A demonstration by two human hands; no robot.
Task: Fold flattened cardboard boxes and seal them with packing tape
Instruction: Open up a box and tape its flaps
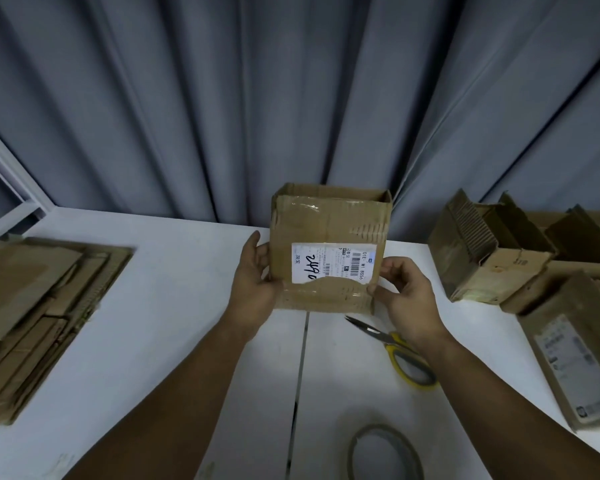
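I count one taped box (329,233), one pair of scissors (395,341) and one roll of tape (378,430). At the left edge of the bench (170,323) lies one stack of flattened cardboard (32,306). At the right edge there are at least three folded boxes (499,268), overlapping too much for a sure count.

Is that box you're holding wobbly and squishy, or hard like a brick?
Probably a bit squishy: the box has crumpled edges and torn, ribbed patches, so its walls likely bend when pressed. It looks open and hollow at the top, so it is likely light for its size. The left hand and right hand hold it just at its sides, which fits that.
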